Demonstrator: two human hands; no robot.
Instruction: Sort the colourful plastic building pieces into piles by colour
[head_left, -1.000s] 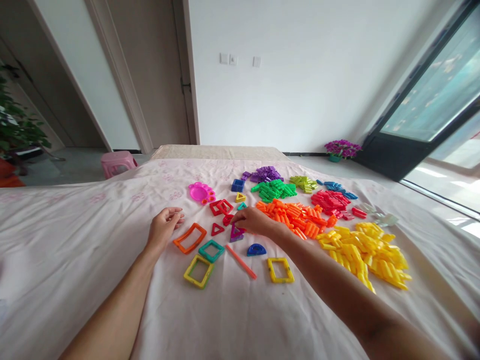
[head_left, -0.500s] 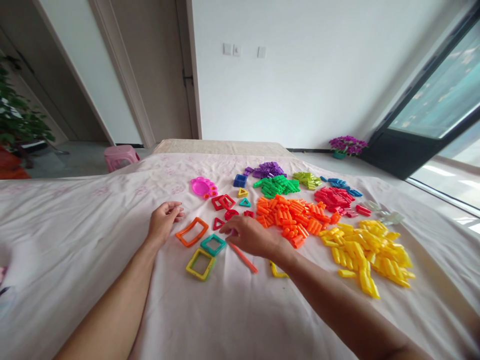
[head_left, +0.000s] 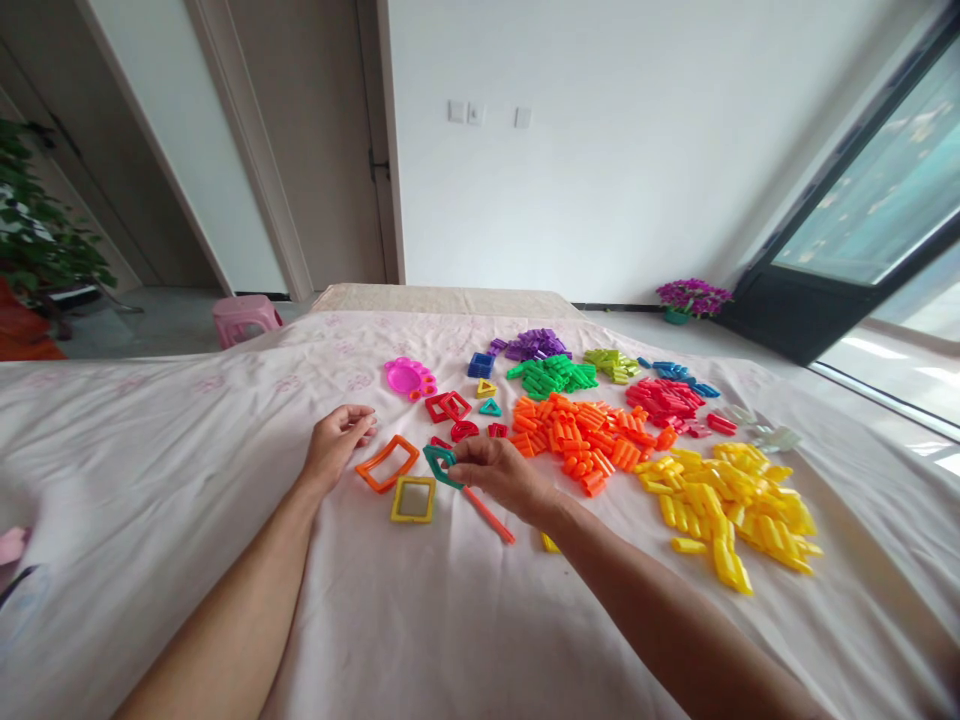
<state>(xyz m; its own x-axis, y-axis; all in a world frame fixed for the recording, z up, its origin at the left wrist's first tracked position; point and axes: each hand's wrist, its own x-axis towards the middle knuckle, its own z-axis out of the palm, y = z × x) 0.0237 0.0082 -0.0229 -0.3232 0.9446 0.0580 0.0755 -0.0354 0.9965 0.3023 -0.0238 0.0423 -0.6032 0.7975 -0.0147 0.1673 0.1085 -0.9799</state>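
My right hand [head_left: 499, 475] grips a teal square frame [head_left: 442, 466], tilted up off the cloth. To its left, my left hand [head_left: 335, 445] rests near an orange frame [head_left: 387, 464]; its fingers are curled together, and whether anything is between them is too small to tell. A yellow square frame [head_left: 412, 499] lies flat below the teal one. Partly behind my right hand, a thin red-orange stick [head_left: 489, 516] lies on the cloth. Red frames [head_left: 448, 406], a small teal triangle [head_left: 490, 407] and a yellow triangle [head_left: 486, 388] are just beyond.
Piles of orange [head_left: 585, 440], yellow [head_left: 731, 510], red [head_left: 666, 400], green [head_left: 553, 376] and purple pieces [head_left: 536, 345] cover the right side of the pale cloth [head_left: 187, 480]. A pink paw-shaped dish [head_left: 406, 377] and blue squares [head_left: 481, 365] sit farther back.
My right hand has taken hold of the teal frame and lifted it from the cloth. The yellow frame has turned and shifted slightly up and right. My left hand has barely moved.
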